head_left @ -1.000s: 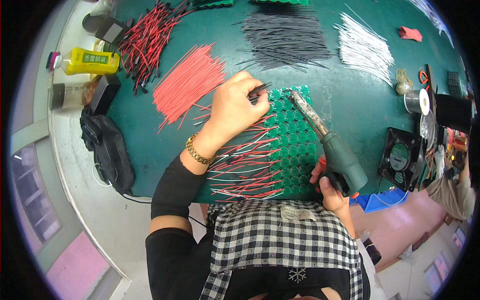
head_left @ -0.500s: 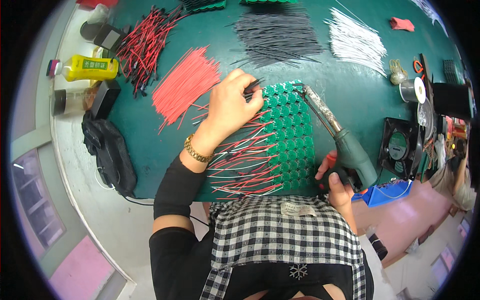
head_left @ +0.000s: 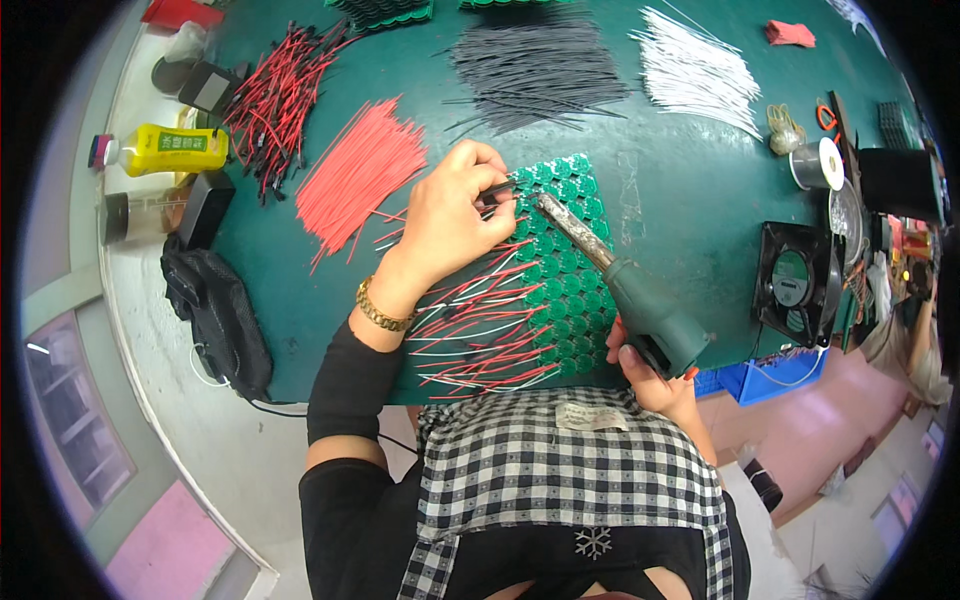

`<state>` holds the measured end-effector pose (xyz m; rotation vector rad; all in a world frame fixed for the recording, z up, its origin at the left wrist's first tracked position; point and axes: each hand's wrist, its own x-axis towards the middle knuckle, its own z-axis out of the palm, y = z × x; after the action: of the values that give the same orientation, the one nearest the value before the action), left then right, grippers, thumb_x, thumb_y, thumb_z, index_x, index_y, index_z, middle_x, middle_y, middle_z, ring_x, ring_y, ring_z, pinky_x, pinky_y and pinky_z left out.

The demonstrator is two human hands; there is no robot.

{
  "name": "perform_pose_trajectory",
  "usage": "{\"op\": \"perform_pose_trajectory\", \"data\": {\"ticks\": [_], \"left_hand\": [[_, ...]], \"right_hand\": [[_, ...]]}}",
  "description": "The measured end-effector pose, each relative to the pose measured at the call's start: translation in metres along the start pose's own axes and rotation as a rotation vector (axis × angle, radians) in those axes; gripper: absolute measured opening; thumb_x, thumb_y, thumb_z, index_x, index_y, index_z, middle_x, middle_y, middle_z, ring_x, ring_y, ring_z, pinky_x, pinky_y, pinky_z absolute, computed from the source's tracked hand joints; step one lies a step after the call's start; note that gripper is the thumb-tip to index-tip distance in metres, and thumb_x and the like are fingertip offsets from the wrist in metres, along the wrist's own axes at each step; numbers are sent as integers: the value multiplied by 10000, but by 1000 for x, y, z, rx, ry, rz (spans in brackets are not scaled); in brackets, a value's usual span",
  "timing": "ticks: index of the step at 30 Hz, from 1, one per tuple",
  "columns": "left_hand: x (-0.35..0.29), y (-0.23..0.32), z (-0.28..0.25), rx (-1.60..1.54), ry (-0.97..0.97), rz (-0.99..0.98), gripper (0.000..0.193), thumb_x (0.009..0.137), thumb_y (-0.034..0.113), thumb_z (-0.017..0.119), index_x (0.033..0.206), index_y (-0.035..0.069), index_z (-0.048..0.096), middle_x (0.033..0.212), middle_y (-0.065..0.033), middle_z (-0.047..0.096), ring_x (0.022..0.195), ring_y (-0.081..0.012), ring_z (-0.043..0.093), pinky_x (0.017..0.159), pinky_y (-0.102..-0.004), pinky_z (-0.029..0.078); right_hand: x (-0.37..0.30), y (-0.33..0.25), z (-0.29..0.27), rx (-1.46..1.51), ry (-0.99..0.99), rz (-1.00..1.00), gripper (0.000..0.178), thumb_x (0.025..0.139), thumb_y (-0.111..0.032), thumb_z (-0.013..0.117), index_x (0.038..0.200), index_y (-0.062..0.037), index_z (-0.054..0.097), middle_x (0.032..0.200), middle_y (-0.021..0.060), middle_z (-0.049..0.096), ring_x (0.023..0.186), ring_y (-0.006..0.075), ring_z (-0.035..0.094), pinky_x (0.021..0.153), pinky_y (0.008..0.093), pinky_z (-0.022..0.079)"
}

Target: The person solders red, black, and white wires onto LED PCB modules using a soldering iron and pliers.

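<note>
A panel of round green circuit boards (head_left: 570, 285) lies on the table before me. Red and white wires (head_left: 475, 325) run leftward from its left edge. My left hand (head_left: 450, 215) is closed in a pinch on several short black wires (head_left: 496, 188), their ends at the panel's upper left corner. Wrapped round the handle of a dark green soldering gun (head_left: 650, 310) is my right hand (head_left: 655, 385). The gun slants up and left over the panel, its metal tip close to the black wires. Whether the tip touches a board I cannot tell.
Bundles of red (head_left: 360, 175), black (head_left: 535, 70) and white wires (head_left: 697, 72) lie beyond the panel. Left stand a yellow bottle (head_left: 175, 150) and a black bag (head_left: 215, 310). To the right are a solder spool (head_left: 817, 163), a black fan (head_left: 797, 283) and a blue bin (head_left: 775, 378).
The soldering gun has swung left, its tip going from the panel's upper right to near my left fingers. My left hand still pinches the black wires, now lower against the panel's edge.
</note>
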<state>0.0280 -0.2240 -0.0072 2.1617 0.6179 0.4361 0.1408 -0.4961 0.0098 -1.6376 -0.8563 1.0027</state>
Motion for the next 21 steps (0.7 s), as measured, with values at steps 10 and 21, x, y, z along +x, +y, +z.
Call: {"op": "perform_pose_trajectory", "data": {"ticks": [10,21], "left_hand": [[2,-4,0,-3,-10,8,82,692,27,678,747,-2,624,917,-12,579,615,-53,521,557,-199,445],[2,-7,-2,16,-23,48,108,690,29,682,771,-24,635,924,-16,578,652,-69,548,580,-207,468]], "right_hand": [[19,-15,6,-138,64,-154,131,699,-14,647,826,-36,627,780,106,631,622,287,612,590,345,502],[1,4,6,-122,70,-107,269,761,-126,653,1011,-46,595,819,85,623,674,217,594,594,304,489]]}}
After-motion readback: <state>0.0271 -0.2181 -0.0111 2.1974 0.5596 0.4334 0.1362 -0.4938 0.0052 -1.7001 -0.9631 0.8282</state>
